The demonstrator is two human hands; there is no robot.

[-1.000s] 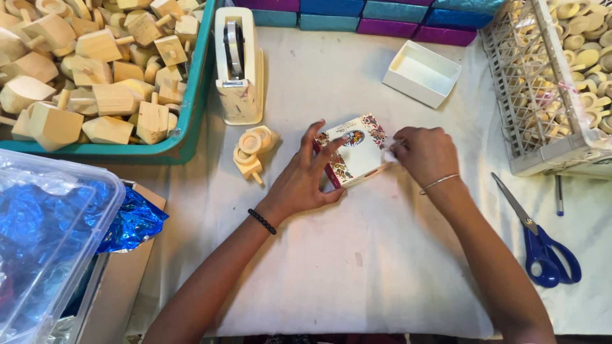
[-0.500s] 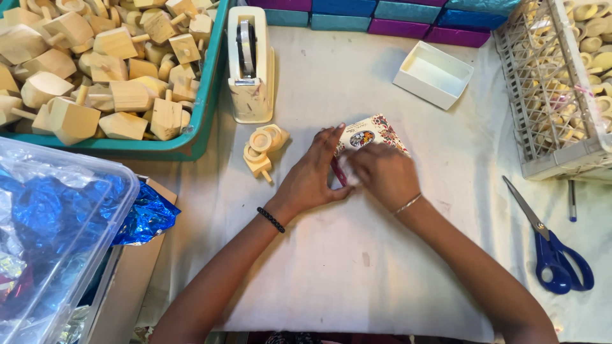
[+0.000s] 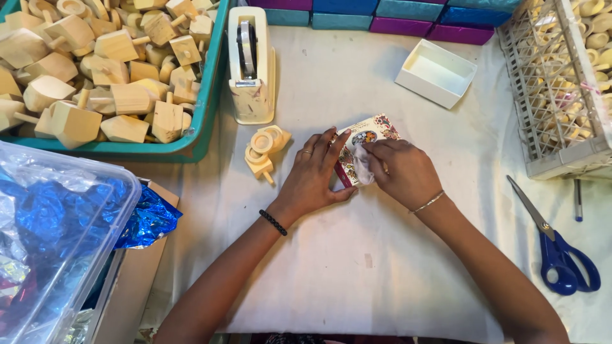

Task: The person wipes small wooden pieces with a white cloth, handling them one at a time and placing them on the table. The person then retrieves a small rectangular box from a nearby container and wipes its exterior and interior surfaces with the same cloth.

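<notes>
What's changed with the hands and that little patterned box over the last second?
Both hands closed in on the small flower-patterned box: the right hand, at its right edge before, now lies over it pressing white tissue in, while the left hand stays against its left side. The wooden spinning tops, tape dispenser and blue-handled scissors stayed put.
</notes>
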